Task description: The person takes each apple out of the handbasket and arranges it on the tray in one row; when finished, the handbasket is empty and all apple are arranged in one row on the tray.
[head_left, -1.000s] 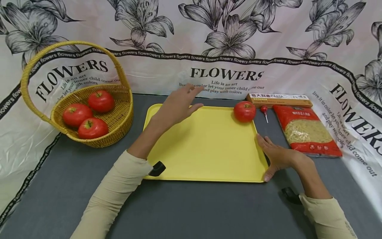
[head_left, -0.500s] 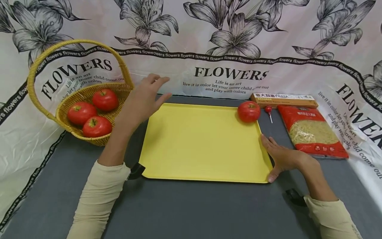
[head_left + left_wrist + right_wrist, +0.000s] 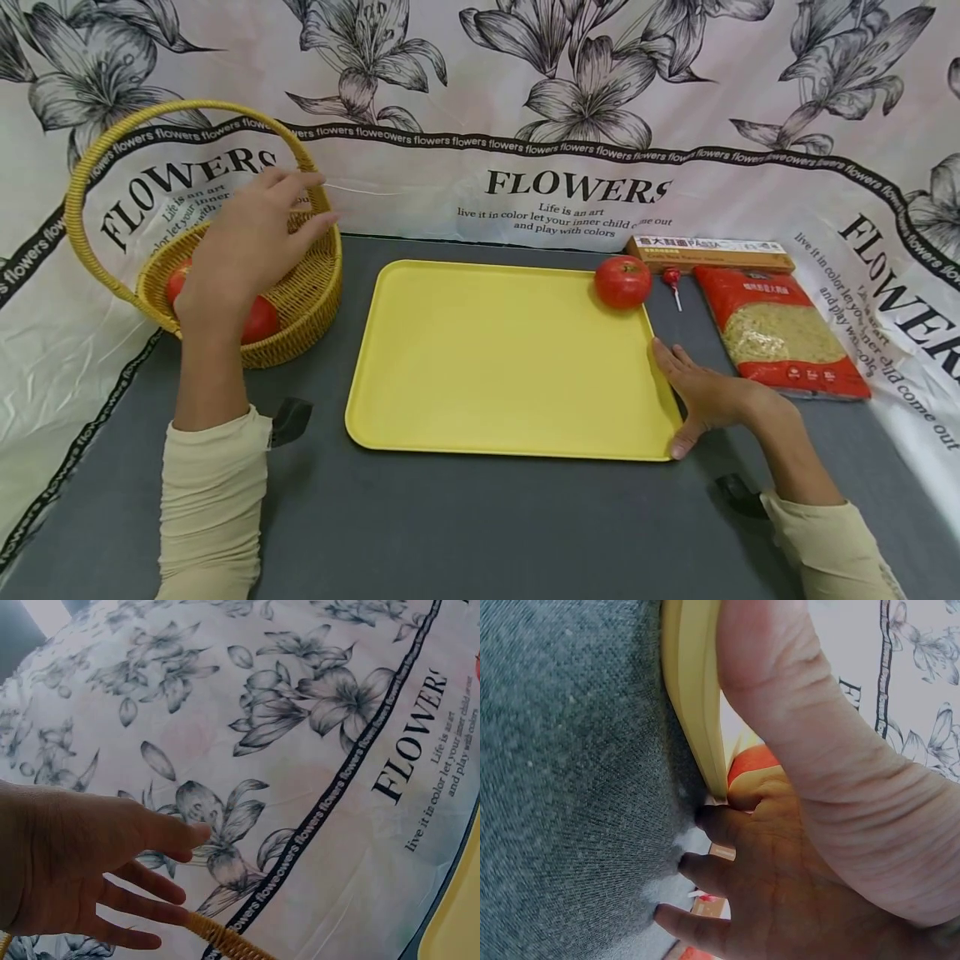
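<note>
My left hand [image 3: 247, 242] is over the yellow wicker basket [image 3: 315, 292], fingers loosely extended and holding nothing. Red tomatoes [image 3: 260, 320] lie in the basket, partly hidden behind that hand. In the left wrist view the fingers overlap a piece of the basket handle [image 3: 229, 939]. My right hand [image 3: 708, 400] rests against the right edge of the yellow tray [image 3: 510, 367]. Seen from the right wrist, its thumb lies along the tray rim [image 3: 694, 682] and the fingers reach down to the grey cloth. One tomato [image 3: 622, 282] sits at the tray's back right corner.
Behind the tray's right corner lies a flat pasta box [image 3: 712, 253]. A red bag of pasta [image 3: 783, 329] is to the right, with a small red-headed fork-like item [image 3: 672, 283] beside it. A flower-printed cloth [image 3: 412, 192] rises at the back.
My left hand has moved left from above the tray to over the basket. The right hand has stayed at the tray's edge.
</note>
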Motion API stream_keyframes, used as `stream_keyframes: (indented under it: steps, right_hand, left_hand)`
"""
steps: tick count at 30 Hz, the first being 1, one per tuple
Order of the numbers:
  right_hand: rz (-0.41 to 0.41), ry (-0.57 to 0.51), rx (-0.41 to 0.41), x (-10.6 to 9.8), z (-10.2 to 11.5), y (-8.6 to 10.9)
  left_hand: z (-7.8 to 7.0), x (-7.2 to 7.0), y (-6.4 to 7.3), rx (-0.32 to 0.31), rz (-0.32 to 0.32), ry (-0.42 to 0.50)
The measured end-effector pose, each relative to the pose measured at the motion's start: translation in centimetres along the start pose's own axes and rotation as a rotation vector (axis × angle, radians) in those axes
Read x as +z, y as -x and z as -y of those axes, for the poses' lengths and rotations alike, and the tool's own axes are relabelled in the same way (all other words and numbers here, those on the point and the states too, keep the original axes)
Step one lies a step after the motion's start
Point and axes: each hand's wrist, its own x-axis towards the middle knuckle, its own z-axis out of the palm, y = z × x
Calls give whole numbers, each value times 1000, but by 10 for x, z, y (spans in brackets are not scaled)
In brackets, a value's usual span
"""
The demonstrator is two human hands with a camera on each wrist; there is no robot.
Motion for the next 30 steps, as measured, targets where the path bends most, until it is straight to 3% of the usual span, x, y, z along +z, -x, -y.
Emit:
stream_keyframes:
  steps: [9,17,26,30]
  right_hand:
    - [-23,-22,-15,9,-21,-8]
    - [-36,-13,-42,11,-33,-13]
    - [-11,-8,10,1,-7,-2]
    - [-12,-18,-9,3,-12,-4]
  left_hand:
    - [31,-15,8,-66,85,-19]
    - [49,-23,13,-124,188,-35]
    - [64,-25,12,-125,244,-46]
    - [69,-24,12,-166,289,-54]
